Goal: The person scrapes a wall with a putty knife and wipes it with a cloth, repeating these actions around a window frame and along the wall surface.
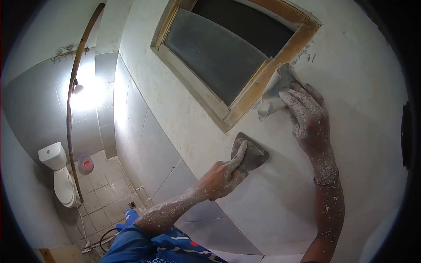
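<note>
Grey flat-bladed scraper [255, 154], centre of frame, gripped in left hand's [226, 175] curled fingers, index extended along blade | crumpled off-white sheet [272, 98], right of centre, pinched by right hand's [309, 111] fingers beside brown wooden-framed window [219, 52], upper centre | white toilet [64, 184], lower left

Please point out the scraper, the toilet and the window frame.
Scraper [255, 156]: head view, on its blade.
Toilet [64, 186]: head view, on its seat lid.
Window frame [300, 38]: head view, on its brown right side.

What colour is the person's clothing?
The clothing is blue with white and red print, seen best in the head view.
</note>
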Available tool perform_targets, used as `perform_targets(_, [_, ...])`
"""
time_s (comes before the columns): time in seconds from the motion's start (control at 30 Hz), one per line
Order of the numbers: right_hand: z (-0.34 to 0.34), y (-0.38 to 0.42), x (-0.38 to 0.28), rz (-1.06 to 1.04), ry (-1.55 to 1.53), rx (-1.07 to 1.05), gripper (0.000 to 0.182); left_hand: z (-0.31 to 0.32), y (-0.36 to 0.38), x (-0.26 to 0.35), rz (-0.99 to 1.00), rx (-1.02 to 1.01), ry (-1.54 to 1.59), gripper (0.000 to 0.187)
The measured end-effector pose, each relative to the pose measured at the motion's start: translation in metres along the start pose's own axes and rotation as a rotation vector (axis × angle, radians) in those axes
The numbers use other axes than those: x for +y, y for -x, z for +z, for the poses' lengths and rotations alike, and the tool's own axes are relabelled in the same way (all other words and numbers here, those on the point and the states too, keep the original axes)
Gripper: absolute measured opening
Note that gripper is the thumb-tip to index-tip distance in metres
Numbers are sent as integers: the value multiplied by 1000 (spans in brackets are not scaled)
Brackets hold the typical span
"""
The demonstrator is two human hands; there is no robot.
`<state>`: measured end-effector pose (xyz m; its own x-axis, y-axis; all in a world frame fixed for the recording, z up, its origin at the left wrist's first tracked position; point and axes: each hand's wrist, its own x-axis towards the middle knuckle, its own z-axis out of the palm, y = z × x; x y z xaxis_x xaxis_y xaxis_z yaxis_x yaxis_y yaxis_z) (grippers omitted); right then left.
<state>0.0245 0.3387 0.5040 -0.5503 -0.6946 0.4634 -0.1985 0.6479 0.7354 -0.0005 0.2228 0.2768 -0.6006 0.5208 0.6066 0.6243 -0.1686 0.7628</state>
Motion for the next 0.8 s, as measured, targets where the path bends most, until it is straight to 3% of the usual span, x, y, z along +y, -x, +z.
perform_targets(0.13, [-3, 0, 1, -4, -11, 3, 23, -10, -2, -3, 41, -37, 15, 75])
perform_targets(0.23, [-2, 1, 3, 17, -37, -3, 28, -17, -3, 3, -100, -177, -47, 74])
perform_targets(0.33, [-3, 0, 1, 9, -29, 1, 28, -13, -6, -3, 20, -61, 5, 76])
perform_targets(0.47, [-2, 1, 2, -9, 14, 18, 24, -14, -12, 2, -70, -94, 4, 76])
perform_targets(0.53, [-5, -1, 0, -5, -4, -16, 23, 3, 2, -8, 181, 96, -98, 76])
perform_targets(0.57, [-3, -5, 1, -1, 1, -3, 23, -2, -1, -12, 190, 96, -109, 76])
perform_targets(0.63, [-3, -2, 0, 7, 7, -6, 22, -6, -2, -12, -17, -54, -1, 77])
perform_targets(0.8, [-3, -1, 1, -1, 6, -11, 21, -19, -6, -14, 39, -33, -31, 76])
